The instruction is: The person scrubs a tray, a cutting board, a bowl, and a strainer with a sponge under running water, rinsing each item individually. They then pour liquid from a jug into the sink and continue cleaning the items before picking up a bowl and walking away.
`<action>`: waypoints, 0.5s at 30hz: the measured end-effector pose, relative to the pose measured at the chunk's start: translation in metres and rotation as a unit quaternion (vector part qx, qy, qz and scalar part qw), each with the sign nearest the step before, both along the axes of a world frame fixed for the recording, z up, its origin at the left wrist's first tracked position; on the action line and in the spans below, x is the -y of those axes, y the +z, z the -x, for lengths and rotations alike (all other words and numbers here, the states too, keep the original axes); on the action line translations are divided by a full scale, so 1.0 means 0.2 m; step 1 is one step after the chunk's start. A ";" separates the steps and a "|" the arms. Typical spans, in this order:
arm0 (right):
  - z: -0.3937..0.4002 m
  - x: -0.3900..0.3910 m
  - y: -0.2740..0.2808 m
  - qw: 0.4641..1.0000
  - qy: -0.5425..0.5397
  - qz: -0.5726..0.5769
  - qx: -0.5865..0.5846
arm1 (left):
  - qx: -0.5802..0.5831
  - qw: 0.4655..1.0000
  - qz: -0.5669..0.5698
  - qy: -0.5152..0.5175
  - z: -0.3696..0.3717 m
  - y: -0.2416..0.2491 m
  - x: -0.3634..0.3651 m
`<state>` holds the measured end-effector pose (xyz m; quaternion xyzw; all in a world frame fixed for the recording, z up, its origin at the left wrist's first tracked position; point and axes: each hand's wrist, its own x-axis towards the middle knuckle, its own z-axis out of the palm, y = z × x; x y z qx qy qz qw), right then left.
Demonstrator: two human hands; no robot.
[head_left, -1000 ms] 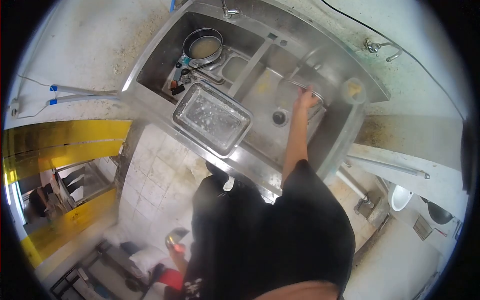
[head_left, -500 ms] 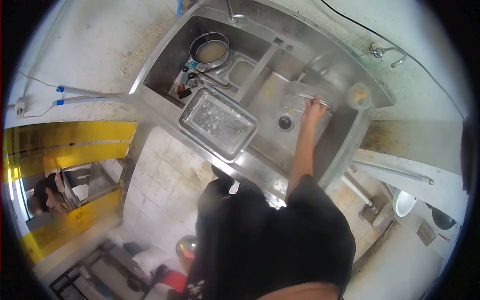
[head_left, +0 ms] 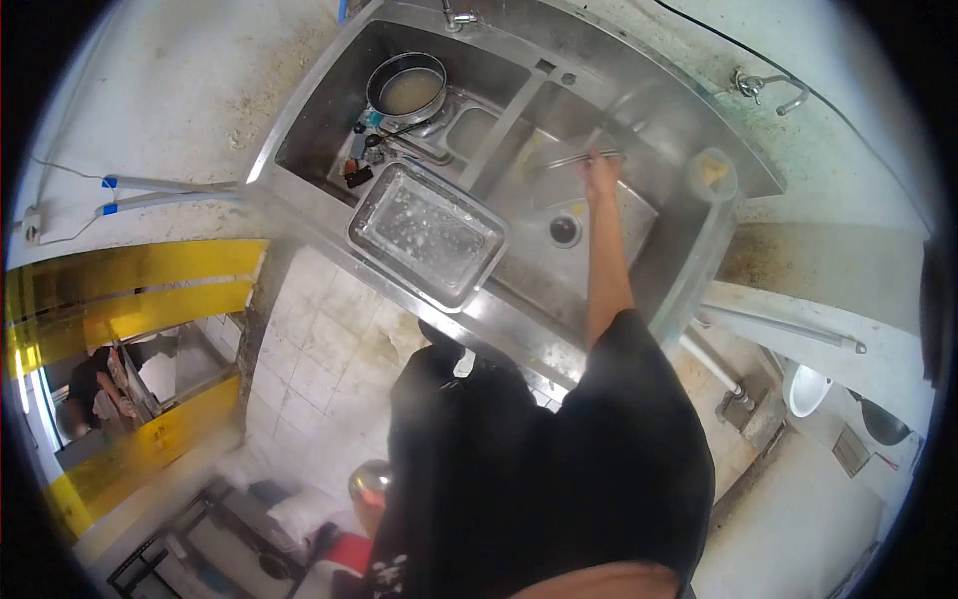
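Observation:
My right hand (head_left: pixel 600 178) reaches over the right sink basin (head_left: pixel 624 215) with its fingers closed on thin metal rods (head_left: pixel 571 160), which look like chopsticks or tongs. The rods point left, beyond the drain hole (head_left: pixel 565 231). At hip height on the left, my left hand (head_left: pixel 368 512) is closed around a shiny round metal vessel (head_left: pixel 370 478), perhaps a bowl; clothing hides part of that hand. A rectangular metal tray (head_left: pixel 429 240) with water and foam rests on the sink's front edge, between the two hands.
A dark pot (head_left: pixel 407 88) with cloudy liquid and several small items occupy the left basin. A clear container with yellow pieces (head_left: pixel 713 174) stands on the right rim. Wall taps (head_left: pixel 766 90) are behind. Beyond yellow strips (head_left: pixel 140 290), another person (head_left: pixel 100 394) is visible.
My right hand has moved farther away and left over the basin, and the rods now lie more level in view. My left hand stays low with the round vessel. The view has shifted slightly.

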<state>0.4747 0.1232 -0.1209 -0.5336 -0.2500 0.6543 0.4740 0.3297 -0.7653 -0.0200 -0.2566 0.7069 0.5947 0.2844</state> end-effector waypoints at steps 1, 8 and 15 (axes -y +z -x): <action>0.01 0.07 0.01 0.997 0.047 -0.038 0.050 | -0.003 1.000 0.000 -0.004 0.02 0.00 0.01; -0.01 -0.03 -0.02 0.970 0.155 -0.007 0.188 | -0.012 1.000 0.002 -0.014 -0.04 -0.06 0.05; 0.00 0.21 0.14 0.958 0.167 -0.138 0.190 | -0.017 0.999 0.000 -0.044 0.02 -0.23 0.14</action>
